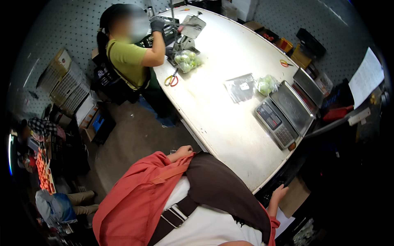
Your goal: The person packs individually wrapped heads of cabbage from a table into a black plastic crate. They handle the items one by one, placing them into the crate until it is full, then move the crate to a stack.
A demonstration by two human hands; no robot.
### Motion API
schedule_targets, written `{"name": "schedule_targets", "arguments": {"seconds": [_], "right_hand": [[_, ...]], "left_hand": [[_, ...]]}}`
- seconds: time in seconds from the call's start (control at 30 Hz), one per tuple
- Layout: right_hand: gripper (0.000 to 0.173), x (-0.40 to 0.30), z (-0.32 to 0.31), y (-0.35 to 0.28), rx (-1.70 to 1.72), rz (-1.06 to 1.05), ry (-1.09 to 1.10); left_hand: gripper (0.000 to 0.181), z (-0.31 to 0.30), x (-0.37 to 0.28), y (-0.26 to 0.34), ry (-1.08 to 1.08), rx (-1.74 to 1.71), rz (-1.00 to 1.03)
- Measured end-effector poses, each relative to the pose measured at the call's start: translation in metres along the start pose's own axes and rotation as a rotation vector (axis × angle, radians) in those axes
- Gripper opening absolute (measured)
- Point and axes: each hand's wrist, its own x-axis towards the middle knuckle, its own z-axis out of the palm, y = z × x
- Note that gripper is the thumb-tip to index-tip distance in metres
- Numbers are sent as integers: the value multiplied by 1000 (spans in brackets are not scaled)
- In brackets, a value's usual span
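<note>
My left hand (184, 152) is beside the near edge of the white table (212, 123), next to the hem of my red shirt. Its fingers look curled, and the far side of the hand is hidden. Low on the right, past the table's corner, my right hand (280, 193) is beside a piece of brown cardboard (294, 198); whether they touch is unclear. Before me on the table stand a digital scale (275, 123) with a metal pan (292, 106), a bag of green produce (266, 85) and a stack of clear plastic bags (241, 88).
Across the table's corner, a co-worker (129, 58) in dark gloves works at a bag-sealing device (187, 33). Another produce bag (186, 61) and scissors (171, 80) lie near it. More scissors (285, 63) rest by the far edge. Crates (69, 89) stand at left.
</note>
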Motion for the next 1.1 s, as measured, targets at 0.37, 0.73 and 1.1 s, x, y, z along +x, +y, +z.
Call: {"name": "schedule_targets", "arguments": {"seconds": [0.37,0.73,1.1], "right_hand": [[36,-8,-13,-18,-55,-18,16],[38,-8,-10,-10,-97,-15,48],[36,-5,-10,-7,-138,18,41]], "left_hand": [[25,-14,78,73,-30,91,135],[23,-42,69,73,57,-48,35],[63,-89,120,125,-18,-714,-280]]}}
